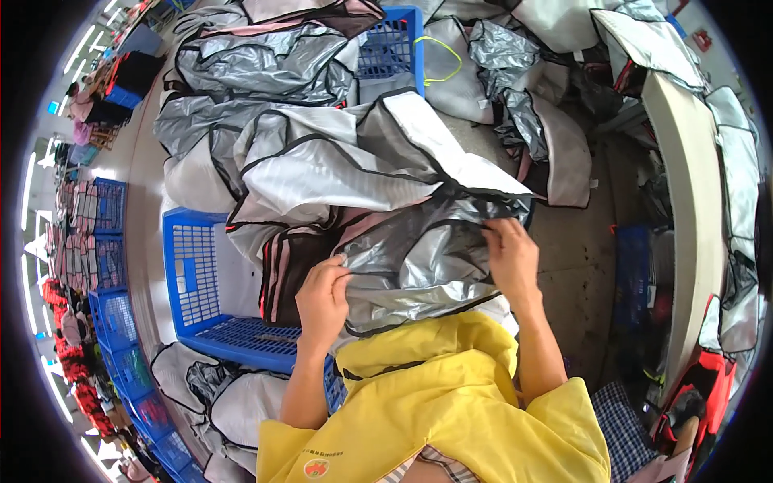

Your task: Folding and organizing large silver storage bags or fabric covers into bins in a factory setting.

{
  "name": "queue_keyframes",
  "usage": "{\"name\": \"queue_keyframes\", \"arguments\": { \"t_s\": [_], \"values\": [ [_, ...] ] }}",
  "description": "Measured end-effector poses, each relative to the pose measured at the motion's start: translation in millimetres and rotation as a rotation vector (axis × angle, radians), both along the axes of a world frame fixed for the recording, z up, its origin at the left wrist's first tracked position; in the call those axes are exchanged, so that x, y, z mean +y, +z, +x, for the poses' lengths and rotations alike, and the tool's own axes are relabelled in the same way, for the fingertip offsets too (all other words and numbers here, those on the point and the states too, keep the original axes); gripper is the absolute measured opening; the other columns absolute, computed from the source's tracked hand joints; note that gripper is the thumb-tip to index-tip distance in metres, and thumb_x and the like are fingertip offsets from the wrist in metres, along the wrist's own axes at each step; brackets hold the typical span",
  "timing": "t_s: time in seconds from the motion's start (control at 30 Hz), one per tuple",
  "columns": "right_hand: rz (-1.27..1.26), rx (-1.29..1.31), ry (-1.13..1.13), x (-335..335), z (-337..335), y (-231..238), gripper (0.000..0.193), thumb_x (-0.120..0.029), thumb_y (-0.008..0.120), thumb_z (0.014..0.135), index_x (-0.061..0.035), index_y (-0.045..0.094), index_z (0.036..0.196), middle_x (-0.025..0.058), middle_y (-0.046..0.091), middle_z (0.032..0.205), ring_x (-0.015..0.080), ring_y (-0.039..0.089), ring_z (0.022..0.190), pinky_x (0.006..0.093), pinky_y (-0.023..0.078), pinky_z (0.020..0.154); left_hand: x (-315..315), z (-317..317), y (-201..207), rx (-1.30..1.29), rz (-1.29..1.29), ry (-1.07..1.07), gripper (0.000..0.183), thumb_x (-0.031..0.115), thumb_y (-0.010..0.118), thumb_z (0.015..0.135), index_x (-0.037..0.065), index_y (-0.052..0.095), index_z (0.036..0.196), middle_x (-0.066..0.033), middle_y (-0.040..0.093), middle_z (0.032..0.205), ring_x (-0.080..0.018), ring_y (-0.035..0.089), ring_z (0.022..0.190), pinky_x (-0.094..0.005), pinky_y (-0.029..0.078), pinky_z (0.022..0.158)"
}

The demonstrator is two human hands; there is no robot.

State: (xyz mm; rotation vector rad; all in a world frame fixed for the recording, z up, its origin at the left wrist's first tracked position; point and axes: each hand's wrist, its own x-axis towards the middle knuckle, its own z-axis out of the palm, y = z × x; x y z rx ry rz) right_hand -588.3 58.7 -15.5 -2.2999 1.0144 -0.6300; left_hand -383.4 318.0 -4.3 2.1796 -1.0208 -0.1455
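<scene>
A floppy silver foil-lined fabric piece with black edging is spread across my lap and the front of a pile. My left hand is closed in a pinch on its left side, beside a dark mesh part with pink stripes. On the right, my right hand pinches the upper edge of the same piece, fingers curled and pressed together. Behind both hands, more white and silver pieces with black binding lie heaped and folded over each other. The fabric hides part of my lap.
A blue plastic crate stands at my left, partly under the fabric; another blue crate is at the back. A pale board-like table edge rises at the right. Stacked blue crates line the far left, with people beyond.
</scene>
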Motion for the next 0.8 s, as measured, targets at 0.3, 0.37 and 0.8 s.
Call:
{"name": "queue_keyframes", "arguments": {
  "t_s": [0.3,0.37,0.8],
  "values": [
    [0.320,-0.017,-0.069,-15.2,-31.9,-2.9,0.016,0.000,0.066,0.094,-0.0015,0.070,0.109,0.0148,0.074,0.090,0.0285,0.073,0.078,0.0334,0.055,0.072,14.5,17.6,-19.4,0.434,-0.399,0.101,0.005,0.003,0.065,0.099,-0.001,0.064,0.101,-0.0078,0.075,0.110,-0.0121,0.066,0.093,-0.0265,0.051,0.086],
    [0.330,-0.031,-0.053,-18.3,-35.5,-6.7,0.015,-0.002,0.067,0.094,-0.0014,0.071,0.109,0.0149,0.074,0.086,0.0280,0.073,0.074,0.0329,0.055,0.071,20.8,20.7,-27.1,0.613,-0.312,0.150,0.009,0.008,0.064,0.102,-0.001,0.064,0.100,-0.0022,0.071,0.099,-0.0076,0.059,0.086,-0.0221,0.047,0.081],
    [0.375,0.054,-0.099,-36.1,-18.2,-6.7,0.045,-0.037,0.073,0.096,0.0028,0.064,0.076,0.0130,0.048,0.056,0.0214,0.037,0.051,0.0377,0.039,0.052,-13.4,23.0,-37.8,0.494,-0.149,0.357,0.037,0.022,0.064,0.104,0.000,0.053,0.077,0.0032,0.040,0.066,-0.0074,0.034,0.065,-0.0295,0.030,0.058]
  ]
}}
